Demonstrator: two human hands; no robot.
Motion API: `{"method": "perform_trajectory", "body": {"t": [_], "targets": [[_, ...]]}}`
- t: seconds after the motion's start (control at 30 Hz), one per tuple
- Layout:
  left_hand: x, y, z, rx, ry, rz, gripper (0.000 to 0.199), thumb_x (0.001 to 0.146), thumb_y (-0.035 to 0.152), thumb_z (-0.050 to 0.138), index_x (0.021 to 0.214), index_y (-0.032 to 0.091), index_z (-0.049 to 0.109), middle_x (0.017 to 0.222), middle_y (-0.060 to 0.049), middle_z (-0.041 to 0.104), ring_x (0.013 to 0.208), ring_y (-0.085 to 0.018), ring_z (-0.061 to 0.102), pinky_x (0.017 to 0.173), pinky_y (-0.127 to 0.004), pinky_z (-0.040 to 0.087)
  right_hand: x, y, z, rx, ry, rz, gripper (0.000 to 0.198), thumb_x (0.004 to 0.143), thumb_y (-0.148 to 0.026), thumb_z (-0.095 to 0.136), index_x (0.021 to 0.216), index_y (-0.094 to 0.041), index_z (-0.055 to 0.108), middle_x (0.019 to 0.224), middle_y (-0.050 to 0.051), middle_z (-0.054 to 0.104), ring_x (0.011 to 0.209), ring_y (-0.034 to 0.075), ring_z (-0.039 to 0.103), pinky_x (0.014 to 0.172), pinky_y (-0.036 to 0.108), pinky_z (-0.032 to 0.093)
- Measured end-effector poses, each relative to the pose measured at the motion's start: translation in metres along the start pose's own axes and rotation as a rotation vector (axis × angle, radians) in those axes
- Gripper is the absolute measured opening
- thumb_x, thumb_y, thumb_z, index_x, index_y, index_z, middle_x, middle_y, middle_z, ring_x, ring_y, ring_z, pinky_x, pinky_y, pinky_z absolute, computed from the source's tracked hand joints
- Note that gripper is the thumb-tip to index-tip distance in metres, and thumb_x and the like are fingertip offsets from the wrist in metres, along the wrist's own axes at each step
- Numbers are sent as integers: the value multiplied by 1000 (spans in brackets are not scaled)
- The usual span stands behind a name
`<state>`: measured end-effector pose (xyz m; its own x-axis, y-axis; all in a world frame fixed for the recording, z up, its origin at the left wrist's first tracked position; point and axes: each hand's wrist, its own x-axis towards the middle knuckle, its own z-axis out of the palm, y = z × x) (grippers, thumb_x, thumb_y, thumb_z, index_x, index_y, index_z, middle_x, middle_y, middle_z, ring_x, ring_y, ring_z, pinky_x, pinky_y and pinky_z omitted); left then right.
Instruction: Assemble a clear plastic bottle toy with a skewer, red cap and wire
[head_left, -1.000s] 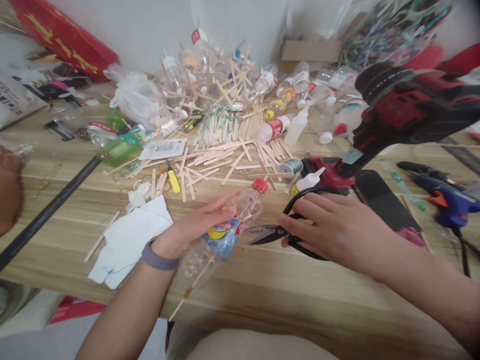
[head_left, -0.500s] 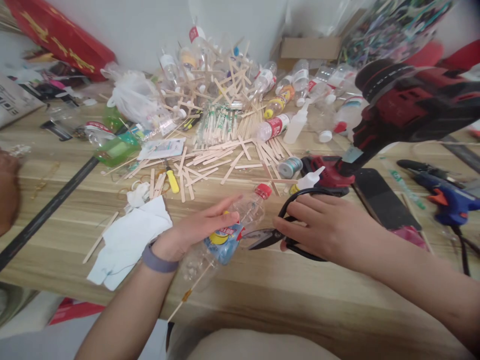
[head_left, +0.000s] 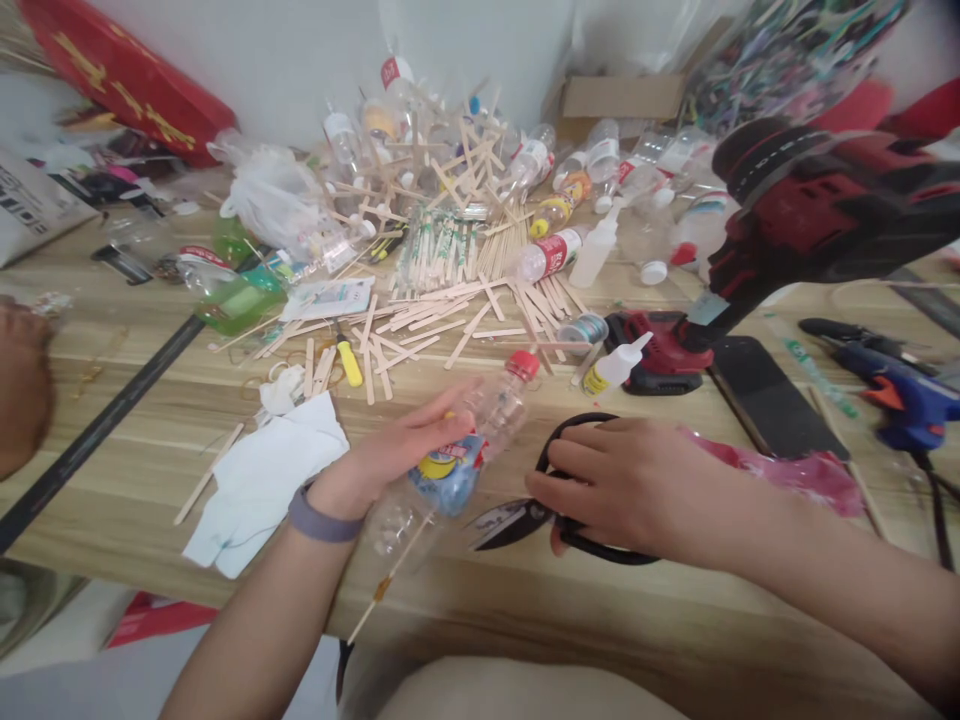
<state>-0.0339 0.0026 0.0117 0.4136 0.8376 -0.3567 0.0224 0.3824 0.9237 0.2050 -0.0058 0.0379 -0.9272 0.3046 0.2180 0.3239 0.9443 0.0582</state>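
Shifting the scissors nearer, your right hand keeps its fingers wrapped around them, just right of the bottle your left hand grips on the near bench; probably, no cut is underway.

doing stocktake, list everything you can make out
red-capped bottle: 1, clear, front
scissors: 1, black-handled, front
other bottles: many, mostly clear, back
wooden sticks: many, pale, centre
drill: 1, red-black, right
phone: 1, black, right
glue gun: 1, blue, right
hand tool: 1, yellow-handled, left
plastic bag: 1, white, back left
sheets: uncounted, white, left
carton: 1, brown, back
table: 1, tan, beneath
rest: mixed clutter, uncounted
left hand: 1, bare, on bottle
right hand: 1, bare, holding scissors
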Motion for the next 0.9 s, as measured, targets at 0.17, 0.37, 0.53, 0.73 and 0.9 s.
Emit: {"method": "perform_trajectory", "body": {"t": [0.17,0.37,0.53,0.73,0.9], "targets": [[-3,8,-4,-8,98,-9,66,83,46,65,143,28,44,157,1,32,143,-23,32,115,-33,26,-26,5,9,78,-119,143,15,93,-29,53,97,-20,64,77,3,63,67,19,57,58,30,36],[0,4,1,-67,25,-40,76,78,55,67,144,26,43,151,-5,44,129,-29,49,97,-33,43,-42,-4,21,170,-213,259,42,81,-7,54,119,-23,61,90,4,67,74,20,64,65,31,46],[4,-2,5,-130,-53,-80,91,67,55,77,146,27,39,126,-7,64,108,-26,60,83,-31,46,-15,-12,16,67,141,309,20,95,-20,49,107,-15,65,93,9,70,78,22,64,69,35,50],[10,-10,6,-178,-104,-56,92,59,51,84,139,27,46,124,-5,65,107,-24,59,81,-27,45,12,-19,44,127,382,320,18,97,-17,47,104,-18,64,96,6,67,84,18,61,76,30,49],[12,-8,7,-270,-100,-52,73,63,37,85,129,25,55,109,-2,68,89,-16,62,75,-24,45,13,-16,56,173,386,327,22,95,-9,42,97,-18,62,92,5,63,81,17,57,76,29,47]]}}
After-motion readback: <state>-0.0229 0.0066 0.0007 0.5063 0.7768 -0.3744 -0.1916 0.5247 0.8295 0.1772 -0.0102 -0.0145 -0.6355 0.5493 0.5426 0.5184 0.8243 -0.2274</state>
